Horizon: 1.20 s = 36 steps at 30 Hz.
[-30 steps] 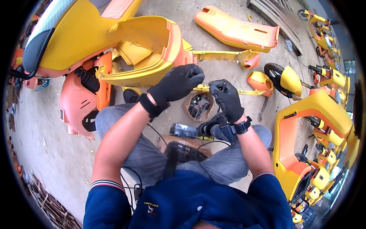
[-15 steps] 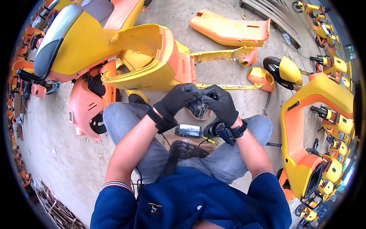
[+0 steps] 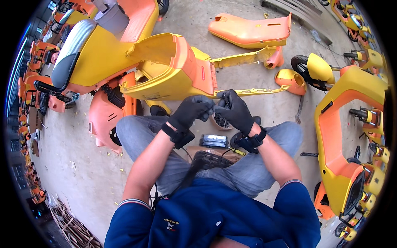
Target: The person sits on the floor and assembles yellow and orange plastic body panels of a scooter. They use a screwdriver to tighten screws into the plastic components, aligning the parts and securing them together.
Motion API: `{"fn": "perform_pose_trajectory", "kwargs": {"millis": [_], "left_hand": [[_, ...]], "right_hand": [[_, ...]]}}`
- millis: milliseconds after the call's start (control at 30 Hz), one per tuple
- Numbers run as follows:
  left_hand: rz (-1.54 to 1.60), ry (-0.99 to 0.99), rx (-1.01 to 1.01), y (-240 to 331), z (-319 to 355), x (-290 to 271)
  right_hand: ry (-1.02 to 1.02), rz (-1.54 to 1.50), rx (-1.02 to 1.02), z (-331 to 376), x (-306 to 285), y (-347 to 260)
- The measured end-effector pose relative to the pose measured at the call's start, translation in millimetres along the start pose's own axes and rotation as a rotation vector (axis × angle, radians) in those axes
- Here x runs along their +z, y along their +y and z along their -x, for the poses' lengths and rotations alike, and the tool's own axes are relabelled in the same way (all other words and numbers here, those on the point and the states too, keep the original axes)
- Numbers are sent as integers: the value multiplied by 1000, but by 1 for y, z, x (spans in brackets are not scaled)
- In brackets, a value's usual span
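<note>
Both hands wear black gloves and meet in front of my knees. My left hand (image 3: pixel 191 112) and my right hand (image 3: pixel 235 110) pinch a small dark part (image 3: pixel 223 99) between their fingertips; what it is cannot be told. Just below the hands a round container of small dark parts (image 3: pixel 221 122) stands on the concrete floor. A dark rectangular device (image 3: pixel 214 141) lies between my knees. Right ahead lies a yellow and orange scooter body shell (image 3: pixel 173 70), on its side.
A yellow scooter with a grey seat (image 3: pixel 82 53) lies at the left, over a pink panel (image 3: pixel 105 120). An orange panel (image 3: pixel 248 31), a yellow strip (image 3: pixel 244 58) and a small orange cover (image 3: pixel 290 80) lie ahead. A yellow-orange scooter frame (image 3: pixel 351 136) stands at the right.
My hands came together and down in front of my knees, now pinching the small part jointly. My head tilted, so the scooter shell sits more central.
</note>
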<state>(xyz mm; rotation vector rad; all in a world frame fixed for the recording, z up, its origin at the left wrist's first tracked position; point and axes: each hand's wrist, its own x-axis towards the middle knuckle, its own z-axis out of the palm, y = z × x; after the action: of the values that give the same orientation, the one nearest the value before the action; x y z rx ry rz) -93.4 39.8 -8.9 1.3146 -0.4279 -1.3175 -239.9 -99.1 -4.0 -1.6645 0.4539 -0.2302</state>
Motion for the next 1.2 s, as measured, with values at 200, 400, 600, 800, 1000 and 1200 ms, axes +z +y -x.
{"fn": "perform_pose_trajectory", "kwargs": {"millis": [200,400,600,800,1000,1200], "left_hand": [[179,45,60,-1,3,-1],[212,46,92,0,7,11],[65,109,131,3,5,15],[-9,153,166,4,8,16],[-13,129,196,7,10,20],[-136,154,212,12,13,23]], "right_hand": [[71,92,-141,2,-10,27],[21,283,-335,10,-18,26],[52,188,-411,6,-20,36],[-65,140,-130,15,-26,12],[22,256,-392,11,-25,20],[10,284,-398,12,-28,18]]}}
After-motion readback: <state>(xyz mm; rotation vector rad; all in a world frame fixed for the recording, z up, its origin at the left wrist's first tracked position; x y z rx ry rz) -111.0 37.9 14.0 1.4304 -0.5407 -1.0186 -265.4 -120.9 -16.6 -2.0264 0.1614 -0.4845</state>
